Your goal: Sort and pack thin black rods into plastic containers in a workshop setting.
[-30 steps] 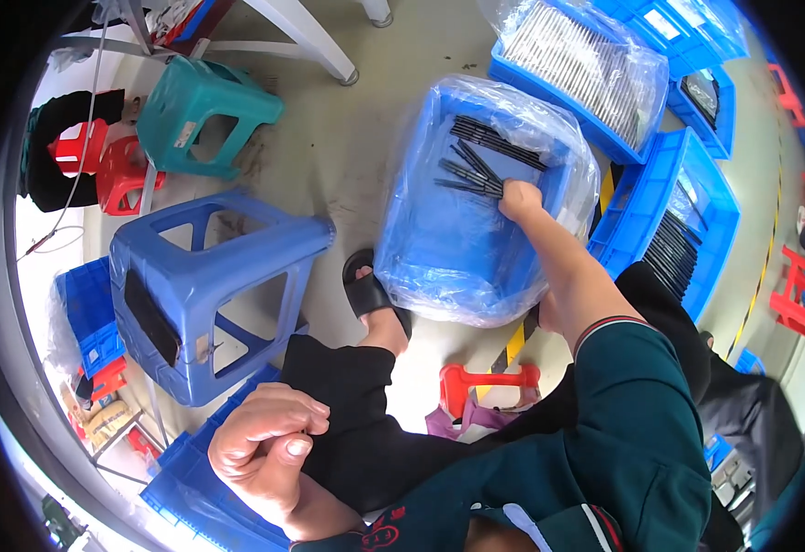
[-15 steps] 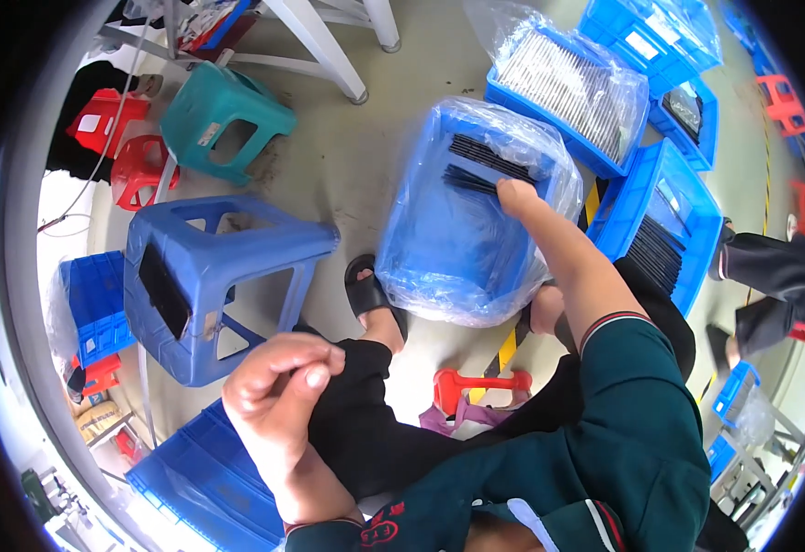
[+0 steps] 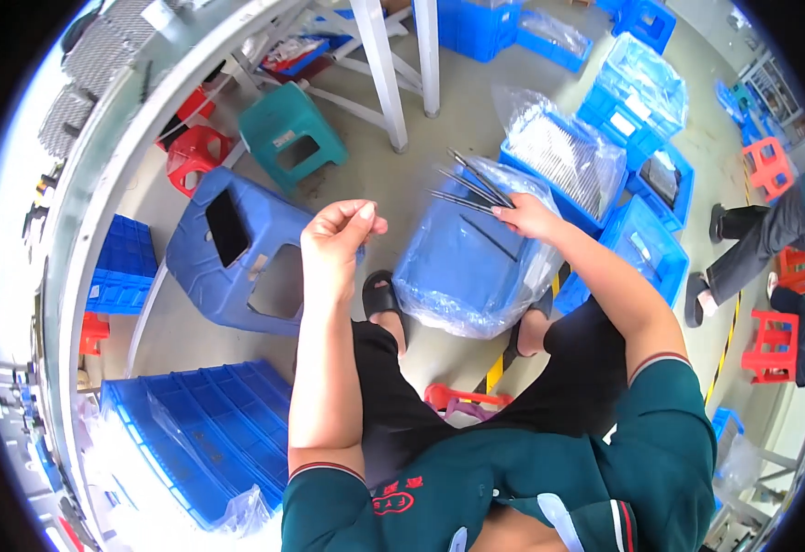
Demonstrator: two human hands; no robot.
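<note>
Several ribbed blue crates point(image 3: 209, 419) are standing at the lower left, with clear plastic trailing beside them. Above, a red stool point(image 3: 198, 158) is showing behind a larger blue stool point(image 3: 237, 287), and a dark flat object point(image 3: 227, 228) is resting on the blue seat. Further right, a green stool point(image 3: 283, 136) is standing near white table legs point(image 3: 382, 78). The person's left hand point(image 3: 341, 235) is rising in front of the blue stool, its fingers curling closed toward the thumb. Right of it, a plastic-lined blue crate point(image 3: 448, 281) is sitting on the floor beyond the person's sandalled feet, and a dark rod point(image 3: 489, 238) is lying slantwise inside. Over this crate, the right hand point(image 3: 526, 218) is gripping several thin dark rods point(image 3: 481, 177) by one end, and they are fanning out toward the upper left. Beyond that hand, a crate of pale rods point(image 3: 586, 216) is standing, with more blue crates clustering beside it. At the far right, another person in dark trousers point(image 3: 763, 244) is appearing near a red plastic stool point(image 3: 772, 346).
</note>
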